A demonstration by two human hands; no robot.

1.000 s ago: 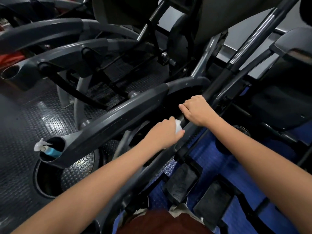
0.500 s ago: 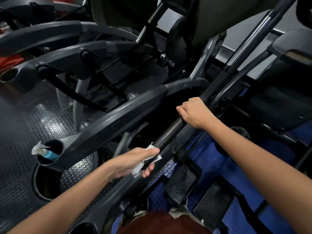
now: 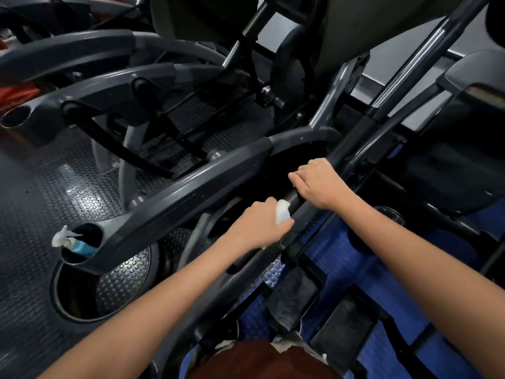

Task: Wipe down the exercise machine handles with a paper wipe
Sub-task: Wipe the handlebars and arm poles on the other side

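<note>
A black padded handle bar [image 3: 293,196] of the exercise machine runs diagonally from lower left to upper right. My left hand [image 3: 259,224] is wrapped round this bar with a white paper wipe [image 3: 282,212] between palm and bar; only a corner of the wipe shows. Just above it, my right hand [image 3: 319,181] grips the same bar, fingers curled over the top. The two hands are almost touching.
A broad grey side arm [image 3: 191,192] of the machine lies left of the bar and ends in a cup holder [image 3: 82,257] holding a blue spray bottle [image 3: 72,243]. Black foot pedals [image 3: 293,294] sit below on blue flooring. More machines stand behind on studded rubber floor.
My left hand slid down the bar with the wipe, then came back up to just under my right hand. My right hand stayed in place on the bar.
</note>
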